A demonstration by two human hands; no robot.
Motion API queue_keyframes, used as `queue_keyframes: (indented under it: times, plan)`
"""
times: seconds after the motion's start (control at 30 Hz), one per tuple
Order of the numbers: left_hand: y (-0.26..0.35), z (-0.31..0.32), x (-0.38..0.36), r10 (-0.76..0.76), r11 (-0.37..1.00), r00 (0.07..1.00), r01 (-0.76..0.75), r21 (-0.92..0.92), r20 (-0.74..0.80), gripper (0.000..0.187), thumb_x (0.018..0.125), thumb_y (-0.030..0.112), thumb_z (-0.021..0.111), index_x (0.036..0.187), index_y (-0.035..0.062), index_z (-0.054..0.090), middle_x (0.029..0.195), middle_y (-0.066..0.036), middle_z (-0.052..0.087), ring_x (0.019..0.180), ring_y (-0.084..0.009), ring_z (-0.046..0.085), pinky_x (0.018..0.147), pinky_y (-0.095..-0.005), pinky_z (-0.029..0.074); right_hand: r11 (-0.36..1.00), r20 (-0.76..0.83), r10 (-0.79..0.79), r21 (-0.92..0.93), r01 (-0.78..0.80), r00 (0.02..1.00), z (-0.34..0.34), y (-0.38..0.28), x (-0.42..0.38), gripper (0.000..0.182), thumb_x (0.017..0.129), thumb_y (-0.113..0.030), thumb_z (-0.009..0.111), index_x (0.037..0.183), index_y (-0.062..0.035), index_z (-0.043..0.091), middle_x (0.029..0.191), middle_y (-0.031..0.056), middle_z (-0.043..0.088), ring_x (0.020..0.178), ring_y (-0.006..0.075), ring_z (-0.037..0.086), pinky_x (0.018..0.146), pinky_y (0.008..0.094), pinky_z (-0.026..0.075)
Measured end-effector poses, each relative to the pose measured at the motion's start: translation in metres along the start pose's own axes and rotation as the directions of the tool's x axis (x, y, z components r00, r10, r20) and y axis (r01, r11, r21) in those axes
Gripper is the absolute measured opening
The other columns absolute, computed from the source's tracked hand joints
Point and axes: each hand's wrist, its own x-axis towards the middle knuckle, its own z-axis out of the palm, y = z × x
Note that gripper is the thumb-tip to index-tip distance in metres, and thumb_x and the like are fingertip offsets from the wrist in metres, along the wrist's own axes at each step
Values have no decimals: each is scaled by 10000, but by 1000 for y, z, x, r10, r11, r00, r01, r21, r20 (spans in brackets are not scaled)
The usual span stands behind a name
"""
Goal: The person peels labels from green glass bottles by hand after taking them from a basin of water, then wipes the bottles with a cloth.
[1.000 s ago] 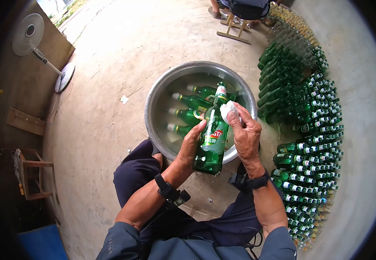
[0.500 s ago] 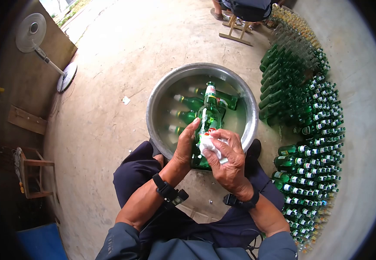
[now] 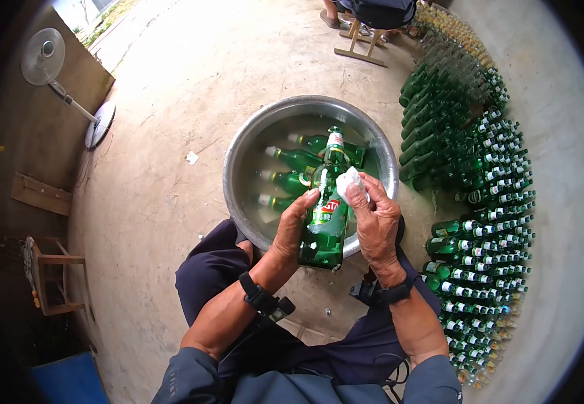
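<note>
A green glass bottle (image 3: 323,237) with a red and white label is tilted over the near rim of a round metal basin (image 3: 237,138), its neck pointing away from me. My left hand (image 3: 290,230) holds it from the left side, the thumb along the glass. Between the fingers and thumb of my right hand (image 3: 378,225) is a crumpled white cloth (image 3: 350,184), beside the bottle's shoulder. Several other green bottles (image 3: 295,159) lie in the cloudy water behind and left of the held one.
Rows of green bottles (image 3: 487,236) stand and lie along the right wall. A person (image 3: 381,13) sits on a wooden stool (image 3: 359,56) at the top. On the left are a fan (image 3: 43,56), a wooden chair (image 3: 62,259) and a blue panel (image 3: 70,379).
My right hand has moved right and slightly up with the cloth, off the bottle's label, which now shows. The held bottle's base is more visible near the basin's rim.
</note>
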Motion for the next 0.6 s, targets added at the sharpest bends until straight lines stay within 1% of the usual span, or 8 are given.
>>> queue_keyframes:
  times: [0.03,0.2,0.27,0.33,0.4,0.47,0.53,0.6]
  plan:
    - [1,-1,-1,-47,999,997,48,-22,57,427,1015,361,612,1220,-13,615,1040,-146,732,857,-239,745,751,-387,641,999,-16,31,-12,-31,999,-2,0,2,303,993,-156,717,1206,58,695,1209,96,665,1043,134,640,887,271,545]
    - [-2,-4,3,-21,994,999,26,-103,42,377,1045,311,582,1211,-23,631,1017,-150,742,830,-235,749,744,-368,637,998,-38,42,-46,-44,998,1,-1,0,318,982,-155,731,1215,57,691,1222,104,660,1046,143,638,862,263,540]
    - [-6,-16,12,50,987,998,-54,-149,-30,348,1053,283,573,1195,-25,650,1012,-148,746,837,-226,748,755,-355,632,982,1,-99,-162,98,995,6,2,-7,330,972,-151,743,1224,55,690,1240,111,643,1051,151,632,846,258,539]
    - [-1,-17,10,51,986,998,-56,-158,-36,328,1052,271,577,1181,-18,662,1017,-146,749,853,-223,747,780,-351,628,987,20,-66,-144,69,998,7,-2,-13,328,965,-146,749,1223,51,695,1250,111,627,1055,157,624,838,257,538]
    - [1,-18,10,55,993,998,-56,-105,-17,336,1073,273,541,1261,8,623,1100,-125,729,924,-210,730,837,-349,607,984,58,-80,-155,88,995,9,-7,-18,322,961,-148,755,1213,46,703,1240,108,625,1062,155,619,837,256,537]
    - [2,-14,7,63,997,997,-65,-46,-36,357,1067,315,541,1236,12,627,1067,-124,732,899,-211,730,828,-351,605,983,60,-80,-161,88,995,10,-7,-25,293,956,-135,754,1186,43,716,1236,117,623,1061,176,627,841,272,541]
    - [2,-15,6,-24,989,999,28,-145,24,430,1032,384,570,1210,-2,634,1047,-143,731,892,-228,733,849,-377,608,967,153,-139,-190,167,978,9,-9,-31,265,940,-107,761,1153,46,723,1222,133,624,1086,214,629,876,305,542]
    - [3,-14,4,-30,995,999,32,-99,30,486,1018,444,566,1222,7,622,1051,-128,719,900,-225,720,863,-382,597,976,154,-136,-149,160,979,9,-13,-34,243,906,-71,776,1115,45,730,1196,152,634,1099,269,629,924,355,534]
